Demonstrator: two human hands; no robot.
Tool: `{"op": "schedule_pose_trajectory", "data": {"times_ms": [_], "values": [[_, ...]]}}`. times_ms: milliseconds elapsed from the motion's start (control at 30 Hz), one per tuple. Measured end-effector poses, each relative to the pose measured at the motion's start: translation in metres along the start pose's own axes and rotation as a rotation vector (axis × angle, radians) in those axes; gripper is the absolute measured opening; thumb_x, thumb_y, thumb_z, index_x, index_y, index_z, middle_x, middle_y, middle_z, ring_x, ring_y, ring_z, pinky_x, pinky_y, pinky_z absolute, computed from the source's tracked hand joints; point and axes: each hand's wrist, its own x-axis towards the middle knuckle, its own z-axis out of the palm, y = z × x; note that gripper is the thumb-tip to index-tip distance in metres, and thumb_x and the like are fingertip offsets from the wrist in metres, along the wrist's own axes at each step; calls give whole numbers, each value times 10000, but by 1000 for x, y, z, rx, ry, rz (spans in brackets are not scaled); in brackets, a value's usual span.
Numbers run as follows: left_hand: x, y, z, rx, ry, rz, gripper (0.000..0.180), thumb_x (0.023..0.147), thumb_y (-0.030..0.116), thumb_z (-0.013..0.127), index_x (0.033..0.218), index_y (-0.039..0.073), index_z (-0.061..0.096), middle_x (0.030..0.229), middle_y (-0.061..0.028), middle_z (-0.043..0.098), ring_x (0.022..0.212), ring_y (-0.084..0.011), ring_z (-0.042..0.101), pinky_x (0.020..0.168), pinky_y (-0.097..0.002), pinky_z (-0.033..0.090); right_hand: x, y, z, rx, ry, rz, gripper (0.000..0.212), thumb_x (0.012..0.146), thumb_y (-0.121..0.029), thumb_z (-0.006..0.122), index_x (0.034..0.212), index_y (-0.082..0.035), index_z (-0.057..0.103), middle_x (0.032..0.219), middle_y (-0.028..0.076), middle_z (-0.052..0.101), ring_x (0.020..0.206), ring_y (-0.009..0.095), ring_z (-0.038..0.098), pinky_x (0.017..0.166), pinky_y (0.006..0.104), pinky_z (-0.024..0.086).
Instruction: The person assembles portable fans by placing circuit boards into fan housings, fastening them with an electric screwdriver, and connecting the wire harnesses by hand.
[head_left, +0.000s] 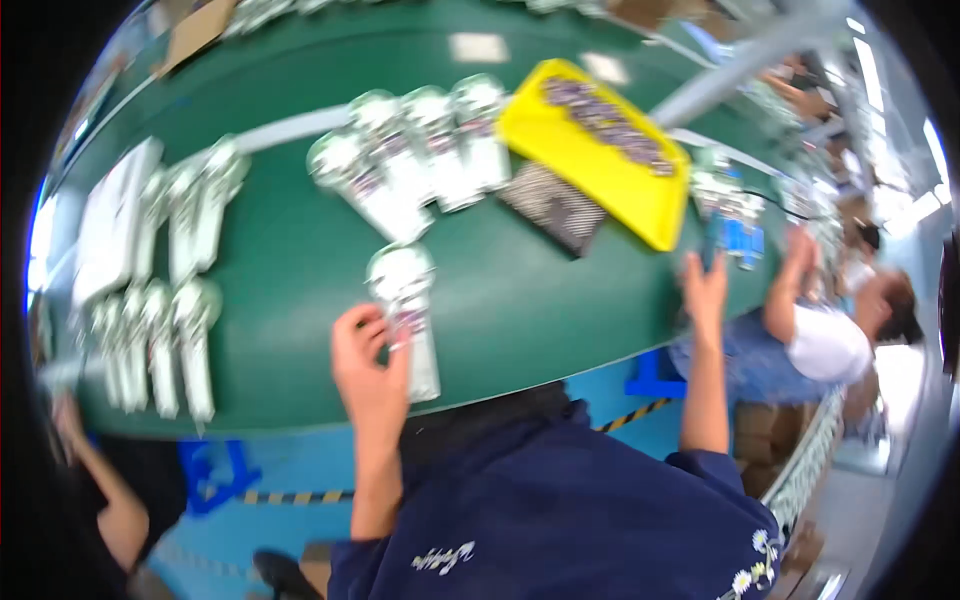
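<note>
A white part with a round head and a long handle, like a handheld fan shell (pixel 418 350), lies on the green table in front of me. Beside its handle is my left hand (pixel 368 365), fingers loosely curved and apart, the thumb overlapping the handle's edge. Off to the right, my right hand (pixel 706 285) is closed round a slim dark teal tool (pixel 713 242) held upright; blur hides its exact kind. Behind the single shell, several similar shells (pixel 440 150) lie side by side. A yellow tray (pixel 640 205) holds a band of small purplish-silver parts (pixel 610 125).
A dark textured pad (pixel 553 205) sits partly under the tray. More white shells (pixel 190 340) lie in rows at left, near a white box (pixel 118 220). Blue pieces (pixel 742 240) lie beyond my right hand. A co-worker (pixel 830 340) is at right; another person's arm (pixel 110 490) shows at lower left.
</note>
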Motion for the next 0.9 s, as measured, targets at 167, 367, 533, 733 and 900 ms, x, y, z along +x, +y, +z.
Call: {"op": "schedule_pose_trajectory", "data": {"times_ms": [167,367,533,733,900], "values": [[-1,14,7,-37,29,-79,444,906,-41,724,1300,-39,518,1241,-155,621,1090,-211,681,939,-330,563,-2,7,-7,-427,-10,13,712,943,-440,726,1430,49,551,1272,278,654,1177,416,633,1015,455,486],[0,12,0,2,60,-57,364,901,-36,732,1237,-49,594,1182,-156,688,1079,-213,710,937,-331,579,-47,-129,0,-41,148,-259,462,997,-193,693,1404,2,595,1223,139,668,1013,241,627,944,364,501],[-4,5,-10,21,9,-27,337,898,-59,711,1225,-44,631,1181,-142,695,1079,-211,716,939,-337,584,-138,-283,82,642,-851,-603,382,814,87,770,1178,-19,721,1237,148,689,839,167,710,719,282,584],[-2,1,-7,-45,-54,2,343,895,-68,693,1231,-23,638,1161,-144,695,1078,-232,721,934,-346,591,-145,-297,128,632,-924,-774,298,825,78,778,1100,-32,753,1062,90,757,818,223,722,725,303,578],[-2,15,-4,-6,57,-37,358,850,-60,724,1198,2,671,1216,-150,660,1079,-269,695,928,-371,580,-132,-294,132,659,-879,-776,237,848,55,777,1073,-18,772,998,87,780,855,223,723,744,322,568]]}}
